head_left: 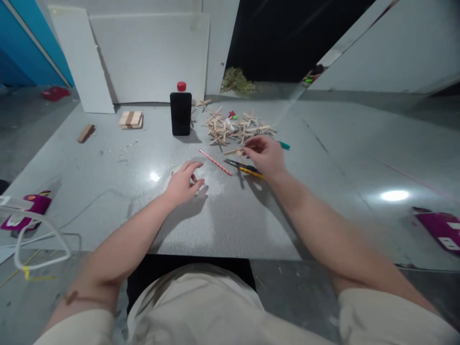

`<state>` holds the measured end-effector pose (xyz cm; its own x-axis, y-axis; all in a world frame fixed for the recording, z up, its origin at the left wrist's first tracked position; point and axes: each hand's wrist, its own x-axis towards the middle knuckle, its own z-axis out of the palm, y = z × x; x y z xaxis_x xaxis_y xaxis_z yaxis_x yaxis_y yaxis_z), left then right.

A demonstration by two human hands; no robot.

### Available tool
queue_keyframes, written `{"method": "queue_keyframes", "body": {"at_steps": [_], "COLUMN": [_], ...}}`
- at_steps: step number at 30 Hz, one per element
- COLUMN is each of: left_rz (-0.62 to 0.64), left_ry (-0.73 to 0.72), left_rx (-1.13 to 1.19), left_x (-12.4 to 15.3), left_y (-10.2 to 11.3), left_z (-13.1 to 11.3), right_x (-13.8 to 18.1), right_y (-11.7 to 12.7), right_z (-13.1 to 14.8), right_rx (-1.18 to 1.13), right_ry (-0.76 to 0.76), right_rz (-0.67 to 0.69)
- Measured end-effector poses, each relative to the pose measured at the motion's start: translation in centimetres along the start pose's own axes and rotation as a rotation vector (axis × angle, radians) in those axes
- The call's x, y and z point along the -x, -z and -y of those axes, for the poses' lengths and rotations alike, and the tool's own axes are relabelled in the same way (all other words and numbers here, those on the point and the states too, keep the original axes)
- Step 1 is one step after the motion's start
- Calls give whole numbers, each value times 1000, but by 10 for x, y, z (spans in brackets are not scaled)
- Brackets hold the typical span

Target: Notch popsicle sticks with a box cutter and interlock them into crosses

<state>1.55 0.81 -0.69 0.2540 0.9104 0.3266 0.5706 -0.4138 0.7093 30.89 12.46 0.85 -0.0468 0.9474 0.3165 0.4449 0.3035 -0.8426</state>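
Note:
My right hand (265,154) reaches to the near edge of a pile of crossed wooden sticks (235,127) and pinches a thin wooden stick (233,151) between thumb and fingers. A yellow and black utility knife (245,168) lies just under that hand. My left hand (184,182) rests on the grey board (108,191) with curled fingers pressing on a small pale piece (176,169) that is mostly hidden. A pink pencil (215,162) lies between the two hands.
A black bottle with a red cap (180,111) stands behind the hands. A stack of wooden slats (131,119) and a loose wood block (86,132) lie at the back left. A teal marker (283,144) pokes out beyond my right hand. Magenta tools (27,211) (438,227) sit at both sides.

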Motion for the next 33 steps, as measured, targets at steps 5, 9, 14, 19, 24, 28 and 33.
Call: {"method": "queue_keyframes", "body": {"at_steps": [5,9,14,19,24,28,33], "left_rz": [-17,-52,-74,-86,-98,-113,-131], "left_ry": [19,44,61,70,76,87,109], "left_rx": [-39,-47,-12,23,35,37,36], "left_x": [-5,-10,-14,-17,-21,-23,-24], "left_y": [3,5,4,1,1,2,4], "left_z": [12,19,23,27,31,33,35], "right_x": [-51,-79,-106,-119,-115,-113,-116], "right_y": [13,28,66,111,135,139,136], "right_z": [-3,2,6,-5,-29,-49,-71], "right_rx": [305,571,843,1025,1110,1096,1016], "right_ry": [20,4,-80,-219,-357,-399,-282], "right_rz": [79,215,270,219,153,129,123]}}
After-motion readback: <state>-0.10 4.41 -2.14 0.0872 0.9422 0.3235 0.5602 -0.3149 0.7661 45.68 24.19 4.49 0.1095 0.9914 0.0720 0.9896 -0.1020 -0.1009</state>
